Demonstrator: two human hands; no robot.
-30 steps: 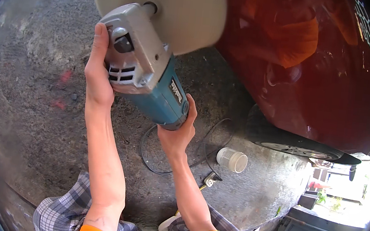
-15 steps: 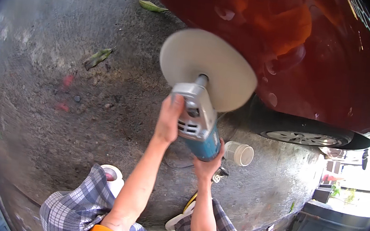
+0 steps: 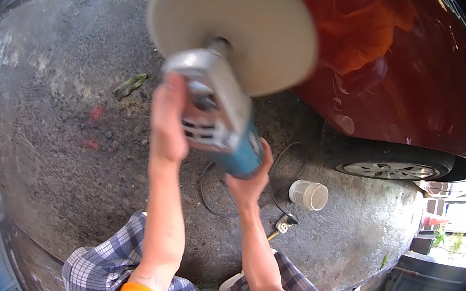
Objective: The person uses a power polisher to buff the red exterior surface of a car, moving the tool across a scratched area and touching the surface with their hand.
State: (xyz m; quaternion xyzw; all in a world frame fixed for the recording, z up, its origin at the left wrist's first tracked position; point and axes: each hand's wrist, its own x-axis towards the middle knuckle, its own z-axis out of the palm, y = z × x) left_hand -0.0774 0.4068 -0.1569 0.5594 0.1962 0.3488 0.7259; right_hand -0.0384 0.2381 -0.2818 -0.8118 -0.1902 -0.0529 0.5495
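Both hands hold a polisher (image 3: 221,124) up in the air, just left of the red car (image 3: 401,78): the left hand (image 3: 168,121) has its fingers wrapped around the grey head, the right hand (image 3: 249,176) closes on the teal body from below. The pale pad (image 3: 232,27) faces away from the car's panel, so polishing looks not yet begun. A white jar (image 3: 308,194) and black cord (image 3: 210,192) lie on the concrete beside the car's wheel (image 3: 391,169).

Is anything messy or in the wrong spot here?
A little. A white tub lies tipped on its side on the concrete ground, near a loose black cord. Dead leaves lie scattered too.
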